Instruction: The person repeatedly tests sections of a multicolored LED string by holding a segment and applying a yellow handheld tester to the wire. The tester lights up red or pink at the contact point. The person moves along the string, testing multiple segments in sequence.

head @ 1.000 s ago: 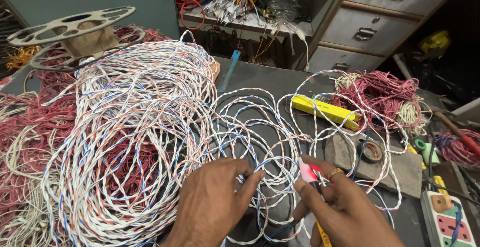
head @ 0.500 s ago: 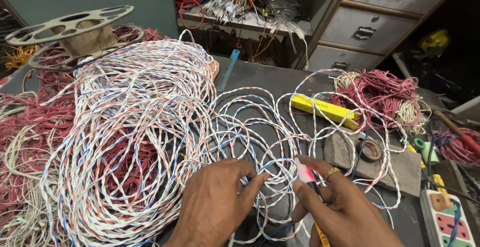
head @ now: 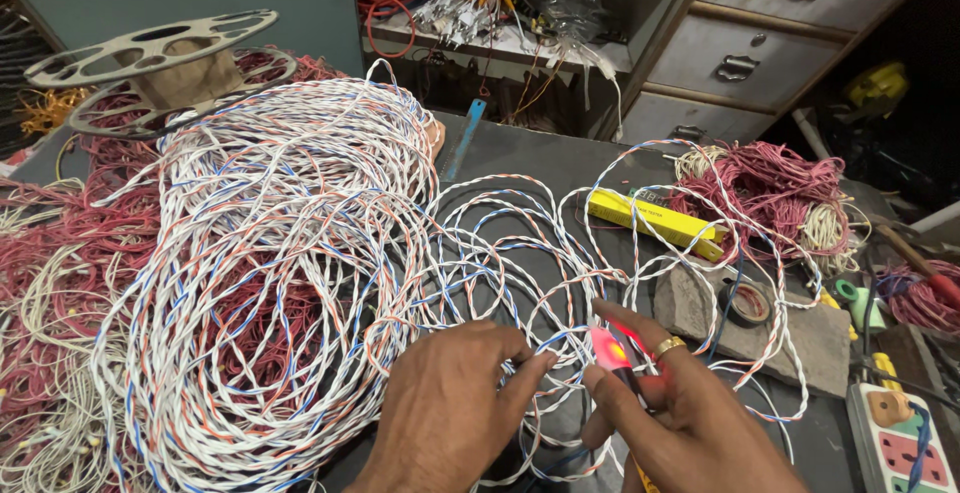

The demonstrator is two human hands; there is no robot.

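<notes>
A big tangle of white twisted wire (head: 270,253) with blue and orange strands covers the dark table, its loops spreading toward me. My left hand (head: 450,403) pinches a strand of this wire between thumb and fingers near the front edge. My right hand (head: 680,413), with a ring on one finger, grips a small tool with a glowing red tip (head: 610,348) held close to the pinched strand.
A pile of red wire (head: 60,253) lies at the left under an empty metal spool (head: 150,48). A yellow tool (head: 655,218), a red wire bundle (head: 770,188), a tape roll (head: 748,303) on a stone slab and a power strip (head: 900,443) sit at the right. Drawers (head: 800,13) stand behind.
Both hands have stayed close together on the wire loops; the red tip in my right hand glows brighter and my fingers have shifted slightly.
</notes>
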